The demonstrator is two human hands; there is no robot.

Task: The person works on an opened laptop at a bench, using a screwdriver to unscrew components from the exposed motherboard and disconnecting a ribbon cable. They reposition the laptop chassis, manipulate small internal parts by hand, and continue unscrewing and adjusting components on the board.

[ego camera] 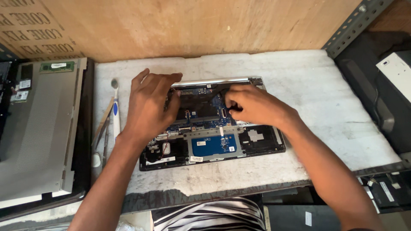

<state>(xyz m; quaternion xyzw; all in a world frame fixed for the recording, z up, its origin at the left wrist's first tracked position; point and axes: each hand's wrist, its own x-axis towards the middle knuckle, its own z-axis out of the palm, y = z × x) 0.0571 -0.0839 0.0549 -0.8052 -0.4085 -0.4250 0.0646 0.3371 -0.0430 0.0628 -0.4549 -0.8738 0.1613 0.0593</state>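
- The opened laptop base (pixel 214 143) lies flat near the middle of the white worktop (pixel 325 102), its long side parallel to the front edge and its back side toward the wooden wall (pixel 192 25).
- The left hand (pixel 147 102) rests on the left part of the inside, palm down, fingers spread and loose; it grips nothing.
- The right hand (pixel 252 105) is over the blue circuit board (pixel 201 113), fingers curled together as if pinching a small part (what it pinches is hidden, so I cannot tell).
- I judge the base stiff and rather light, but the board, thin ribbon cables and small connectors look fragile; it is safer to hold it by the black plastic frame at the outer edges, not by the board.
- The blue touchpad board (pixel 213 145) sits in a grey metal bracket near the front side of the base.
- A white and blue toothbrush (pixel 115 111) and thin metal tools (pixel 104 128) lie near the left edge of the worktop, just beside the left wrist.
- Another grey laptop cover (pixel 38 128), matte and flat, lies beyond the left edge.
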